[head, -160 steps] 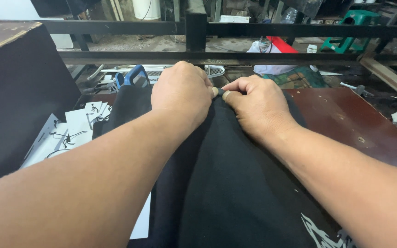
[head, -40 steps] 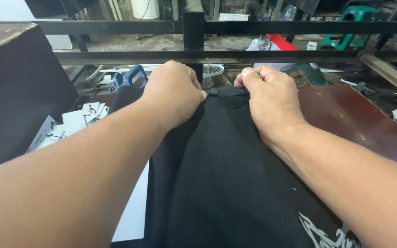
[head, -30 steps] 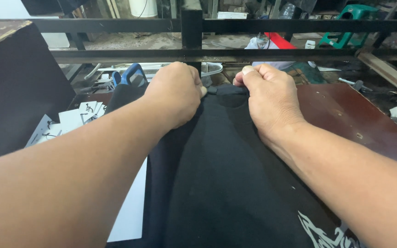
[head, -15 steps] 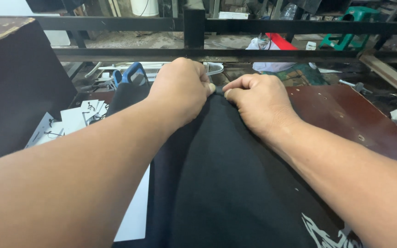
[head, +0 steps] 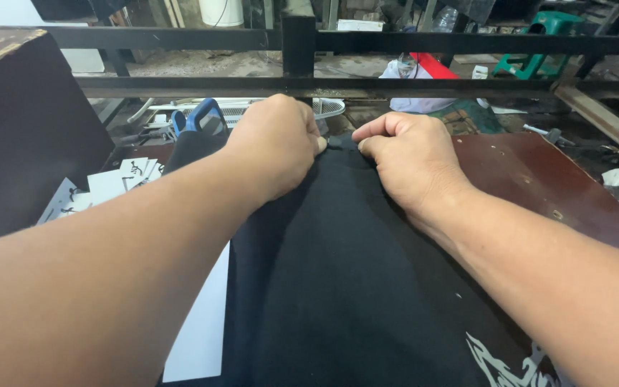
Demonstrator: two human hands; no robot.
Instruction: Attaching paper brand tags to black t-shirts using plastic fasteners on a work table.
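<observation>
Cluttered workshop space fills the background, crossed by a dark metal rail frame (head: 299, 43) with two horizontal bars and one short upright post. Below it lies a reddish-brown wooden board (head: 539, 179), smooth and slightly glossy, with a few pale specks.

One black cotton garment (head: 338, 287) is spread flat over the board. Its long axis runs straight away from the viewer, from the bottom edge of the view up to the rail, and its narrow far end points at the rail. The cloth is matte and soft, with shallow folds running lengthwise. A white jagged print (head: 503, 362) shows on it at the lower right.

Two bare hands meet at the garment's far end. The left hand (head: 274, 143) is curled into a fist, knuckles up, pinching the cloth edge. The right hand (head: 410, 154) is also curled closed, fingers tucked, gripping the same edge just beside the left; a small dark fold of cloth shows between the two thumbs. Both forearms stretch across the garment from the near corners.

Left of the garment, one flat white sheet (head: 198, 322) lies partly under the cloth. Further left sit several small white cards with black marks (head: 109, 186), loosely fanned. A blue-handled tool (head: 198, 118) rests behind the left wrist. A large dark flat panel (head: 23, 136) stands at the far left.
</observation>
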